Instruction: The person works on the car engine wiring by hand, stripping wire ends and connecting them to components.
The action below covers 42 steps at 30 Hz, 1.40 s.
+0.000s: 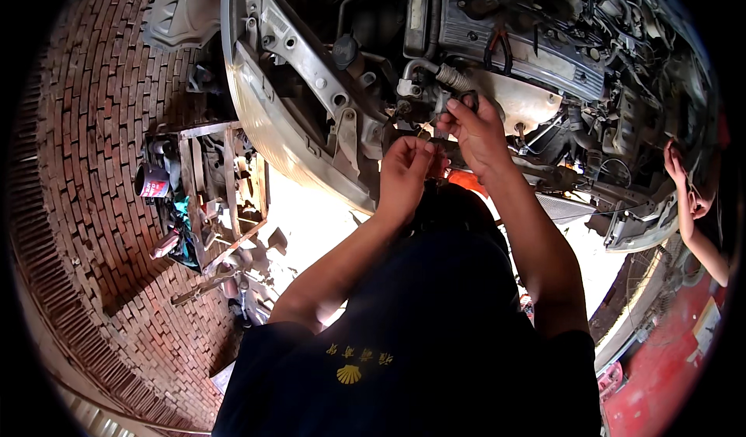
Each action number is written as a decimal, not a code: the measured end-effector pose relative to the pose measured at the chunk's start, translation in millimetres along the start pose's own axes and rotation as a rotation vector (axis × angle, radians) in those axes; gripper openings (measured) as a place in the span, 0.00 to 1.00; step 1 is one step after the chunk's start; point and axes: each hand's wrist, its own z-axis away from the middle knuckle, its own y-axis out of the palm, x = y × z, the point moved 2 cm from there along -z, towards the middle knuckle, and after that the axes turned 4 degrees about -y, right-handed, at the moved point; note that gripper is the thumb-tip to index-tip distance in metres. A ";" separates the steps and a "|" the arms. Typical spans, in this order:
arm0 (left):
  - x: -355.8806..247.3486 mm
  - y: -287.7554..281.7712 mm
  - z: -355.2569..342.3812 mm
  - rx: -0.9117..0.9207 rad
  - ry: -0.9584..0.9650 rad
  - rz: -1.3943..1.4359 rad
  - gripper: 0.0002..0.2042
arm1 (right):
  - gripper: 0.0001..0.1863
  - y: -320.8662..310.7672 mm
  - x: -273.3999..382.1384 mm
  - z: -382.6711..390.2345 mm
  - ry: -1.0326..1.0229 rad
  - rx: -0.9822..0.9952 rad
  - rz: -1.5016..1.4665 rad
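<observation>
Both my hands are raised at the front of a car's open engine bay. My left hand has its fingers closed in a pinch, with a thin, pale end showing near the fingertips. What it grips is too small to make out. Just right of it and slightly higher, my right hand is closed at a small dark part beside a ribbed hose. My fingers hide most of that part. Behind my hands is the engine, with a silver ribbed cover and a tan heat shield.
Pliers with dark and reddish handles lie on the engine cover. A headlamp curves along the left. A metal frame and a can stand by the brick wall. At the far right another person's arm reaches in.
</observation>
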 end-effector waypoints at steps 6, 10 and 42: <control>-7.5 7.7 -10.1 -0.017 0.046 -0.112 0.15 | 0.10 -3.0 10.0 10.0 -0.061 -0.026 0.086; -4.3 2.3 -6.0 -0.010 0.207 -0.322 0.20 | 0.11 -4.1 9.1 26.9 -0.018 -0.079 0.077; -109.5 52.2 -49.3 0.626 0.790 -1.381 0.11 | 0.09 -28.5 40.5 25.4 0.129 0.007 0.029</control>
